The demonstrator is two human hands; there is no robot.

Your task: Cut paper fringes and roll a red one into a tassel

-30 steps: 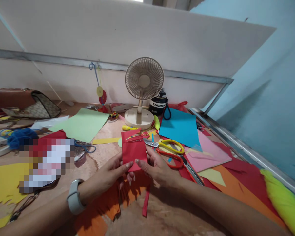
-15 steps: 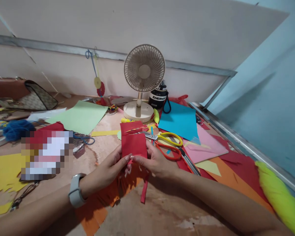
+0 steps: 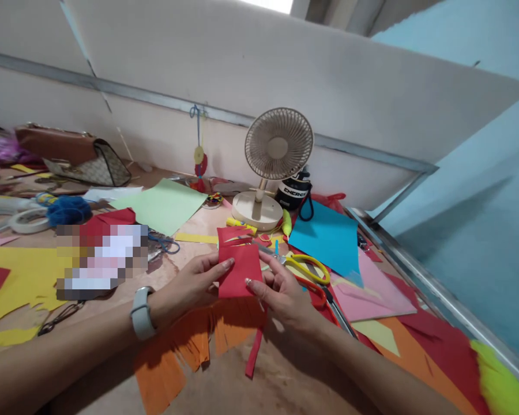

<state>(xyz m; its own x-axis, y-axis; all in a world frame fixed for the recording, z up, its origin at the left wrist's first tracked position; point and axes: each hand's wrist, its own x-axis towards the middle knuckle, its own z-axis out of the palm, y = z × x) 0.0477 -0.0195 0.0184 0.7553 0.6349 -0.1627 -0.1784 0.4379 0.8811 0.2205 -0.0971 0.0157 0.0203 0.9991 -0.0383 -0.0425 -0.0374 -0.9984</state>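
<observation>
A small square of red paper (image 3: 241, 271) is held up over the table between my two hands. My left hand (image 3: 205, 278) pinches its left edge, thumb on the front face. At the lower right corner, my right hand (image 3: 281, 291) grips it with the thumb in front and the index finger stretched along the edge. Below it hangs a narrow red strip (image 3: 254, 353); where its top end attaches is hidden. Orange fringed paper (image 3: 199, 340) lies underneath. Scissors with yellow and red handles (image 3: 309, 270) rest just beyond my right hand, beside a utility knife (image 3: 339, 314).
A white desk fan (image 3: 279, 144) stands at the back beside a black bottle (image 3: 293, 190). Blue paper (image 3: 326, 236), pink paper (image 3: 376, 294) and red sheets lie to the right. Leftward are green paper (image 3: 166, 204), blue yarn (image 3: 69, 211), yellow paper (image 3: 26, 288) and a brown handbag (image 3: 60, 151).
The view has tilted and shifted left. My thumbs have moved apart from the paper's bottom middle: the left one up to the left edge, the right one to the lower right corner.
</observation>
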